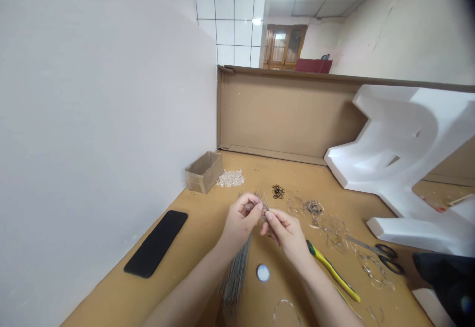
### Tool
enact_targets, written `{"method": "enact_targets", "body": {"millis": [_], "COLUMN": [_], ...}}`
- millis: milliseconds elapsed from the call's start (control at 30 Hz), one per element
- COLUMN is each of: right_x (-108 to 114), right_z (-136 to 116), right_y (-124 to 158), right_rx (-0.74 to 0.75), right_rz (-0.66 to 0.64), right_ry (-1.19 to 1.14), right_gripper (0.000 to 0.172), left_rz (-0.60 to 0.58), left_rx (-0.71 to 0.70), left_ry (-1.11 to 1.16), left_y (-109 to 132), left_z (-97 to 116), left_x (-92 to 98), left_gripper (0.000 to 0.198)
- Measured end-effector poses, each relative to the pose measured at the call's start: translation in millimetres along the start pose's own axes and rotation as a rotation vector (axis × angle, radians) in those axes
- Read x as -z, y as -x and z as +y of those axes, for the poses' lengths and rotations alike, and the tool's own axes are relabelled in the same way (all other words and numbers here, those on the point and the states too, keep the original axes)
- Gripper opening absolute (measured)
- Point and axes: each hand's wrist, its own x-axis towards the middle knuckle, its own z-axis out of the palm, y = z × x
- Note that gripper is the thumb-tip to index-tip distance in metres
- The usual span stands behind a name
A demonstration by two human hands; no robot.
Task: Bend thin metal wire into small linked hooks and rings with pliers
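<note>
Near the surface [200,208] centre, left hand [240,219] and right hand [286,232] pinch the top of the wire bundle [237,272]. It looks light, springy, easily bent; grip near the tips.

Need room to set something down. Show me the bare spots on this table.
Bare table lies between the phone and the wire bundle, and behind the black rings up to the cardboard wall. Right of the right hand it is crowded: wire loops, pliers, scissors.
</note>
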Motion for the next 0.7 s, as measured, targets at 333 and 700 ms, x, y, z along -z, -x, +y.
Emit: {"method": "enact_targets", "body": {"millis": [333, 700], "right_x": [-1.6, -1.8], "right_z": [-2.8, -0.4], "right_y": [0.7, -0.3], "right_rx": [0.000, 0.001], "right_rz": [-0.003, -0.021], "right_ry": [-0.051, -0.094], "right_gripper": [0.034, 0.033], "left_rz": [0.001, -0.007], "left_rx": [-0.044, -0.070], "left_ry": [0.004, -0.011], "left_y": [0.5, 0.6], "left_z": [1.2, 1.5], "left_x": [1.6, 1.4], "left_gripper": [0.010, 0.009]}}
